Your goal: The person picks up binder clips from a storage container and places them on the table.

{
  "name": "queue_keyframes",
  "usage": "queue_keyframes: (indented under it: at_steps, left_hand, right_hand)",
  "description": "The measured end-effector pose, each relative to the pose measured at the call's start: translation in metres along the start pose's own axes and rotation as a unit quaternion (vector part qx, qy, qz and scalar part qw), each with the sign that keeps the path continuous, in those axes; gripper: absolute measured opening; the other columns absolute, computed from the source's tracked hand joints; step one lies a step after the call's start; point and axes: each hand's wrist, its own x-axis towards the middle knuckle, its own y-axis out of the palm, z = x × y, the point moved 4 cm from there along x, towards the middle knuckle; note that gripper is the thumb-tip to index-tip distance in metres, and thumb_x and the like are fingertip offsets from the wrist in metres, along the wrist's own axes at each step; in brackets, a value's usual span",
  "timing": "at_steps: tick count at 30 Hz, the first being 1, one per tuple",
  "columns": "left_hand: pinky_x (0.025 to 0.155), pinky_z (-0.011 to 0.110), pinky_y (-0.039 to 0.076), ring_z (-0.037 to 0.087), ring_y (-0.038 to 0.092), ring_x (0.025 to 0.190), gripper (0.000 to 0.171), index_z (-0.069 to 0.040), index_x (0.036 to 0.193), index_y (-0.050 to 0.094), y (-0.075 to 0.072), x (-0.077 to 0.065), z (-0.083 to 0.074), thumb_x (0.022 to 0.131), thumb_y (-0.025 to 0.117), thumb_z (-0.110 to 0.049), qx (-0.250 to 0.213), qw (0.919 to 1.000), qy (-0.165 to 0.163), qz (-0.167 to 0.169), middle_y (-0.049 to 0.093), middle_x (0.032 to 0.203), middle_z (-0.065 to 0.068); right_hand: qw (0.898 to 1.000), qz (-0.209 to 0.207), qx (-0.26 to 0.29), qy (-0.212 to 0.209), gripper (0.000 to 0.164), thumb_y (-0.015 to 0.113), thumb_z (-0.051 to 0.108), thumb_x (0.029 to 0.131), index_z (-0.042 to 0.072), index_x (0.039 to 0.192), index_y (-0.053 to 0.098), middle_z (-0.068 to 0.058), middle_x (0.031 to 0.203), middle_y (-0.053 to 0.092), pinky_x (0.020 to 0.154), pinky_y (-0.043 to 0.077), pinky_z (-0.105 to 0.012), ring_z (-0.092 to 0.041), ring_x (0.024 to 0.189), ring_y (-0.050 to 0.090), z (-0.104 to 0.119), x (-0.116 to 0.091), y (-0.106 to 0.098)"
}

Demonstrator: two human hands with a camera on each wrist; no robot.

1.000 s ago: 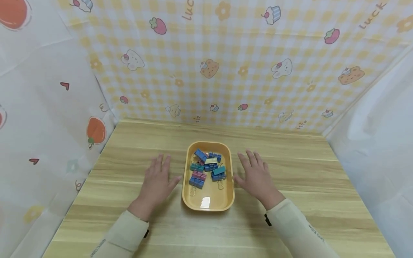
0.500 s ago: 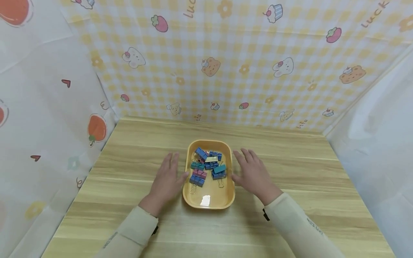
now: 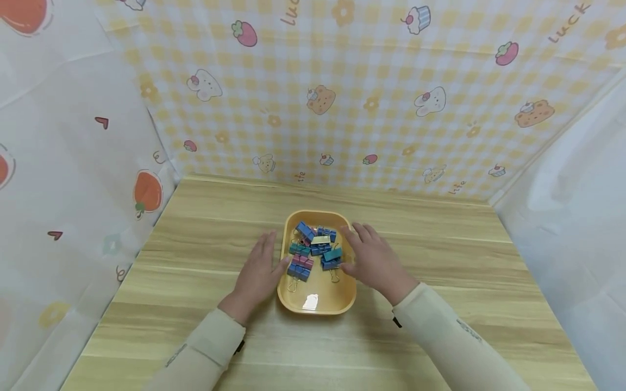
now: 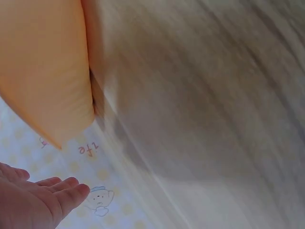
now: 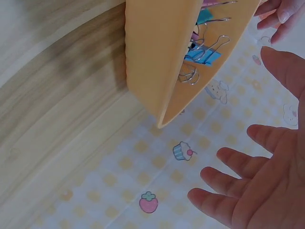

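Beige sleeve (image 3: 198, 342), then left hand (image 3: 258, 276) at nine o'clock of yellow tray (image 3: 337, 296), fingers extended and holding nothing, thumb beside the rim, touch impossible to tell. In tray, mostly toward twelve o'clock, coloured binder clips (image 3: 320, 250), lying loose, kept together by the walls, probably for easy reach from both sides. At three o'clock, right hand (image 3: 375, 258), equally spread, holding nothing; toward two o'clock, on checked cloth (image 3: 362, 60), readable words "luck" and "life", sleeve lettering unreadable.

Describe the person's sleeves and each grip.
The left grip and right grip are bare, without gloves. The left sleeve and right sleeve are long and pale cream, each with a dark marking too small to read; a black piece shows at each one's edge.
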Motion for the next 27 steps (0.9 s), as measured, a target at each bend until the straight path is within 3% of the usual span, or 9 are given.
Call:
queue_keyframes:
  at_steps: [8, 17, 27]
  left_hand:
    - [0.109, 0.060, 0.026, 0.042, 0.022, 0.143, 0.074, -0.011, 0.156, 0.012, 0.007, 0.003, 0.002, 0.099, 0.051, -0.038, -0.031, 0.9995, -0.005, 0.009, 0.019, 0.158, 0.021]
    - [0.110, 0.057, 0.027, 0.041, 0.027, 0.141, 0.070, -0.007, 0.154, 0.019, 0.011, 0.008, 0.003, 0.100, 0.051, -0.037, -0.030, 0.9995, 0.013, 0.004, 0.024, 0.156, 0.021]
    - [0.110, 0.056, 0.029, 0.042, 0.029, 0.140, 0.069, -0.004, 0.154, 0.019, 0.018, 0.013, 0.005, 0.100, 0.050, -0.034, -0.033, 0.9992, 0.013, 0.019, 0.026, 0.155, 0.022]
  right_hand:
    - [0.999, 0.002, -0.021, -0.040, 0.084, 0.078, 0.042, 0.078, 0.012, 0.147, 0.040, -0.018, 0.149, 0.039, 0.108, 0.035, -0.053, -0.040, 0.136, 0.036, 0.013, 0.005, 0.007]
    - [0.998, 0.028, -0.019, -0.046, 0.081, 0.076, 0.042, 0.080, 0.016, 0.148, 0.041, -0.012, 0.152, 0.037, 0.110, 0.033, -0.052, -0.036, 0.138, 0.034, 0.025, 0.010, 0.015]
    - [0.995, 0.025, -0.034, -0.094, 0.071, 0.073, 0.038, 0.083, 0.015, 0.144, 0.046, -0.012, 0.143, 0.047, 0.103, 0.043, -0.047, -0.029, 0.132, 0.043, 0.039, 0.015, 0.023]
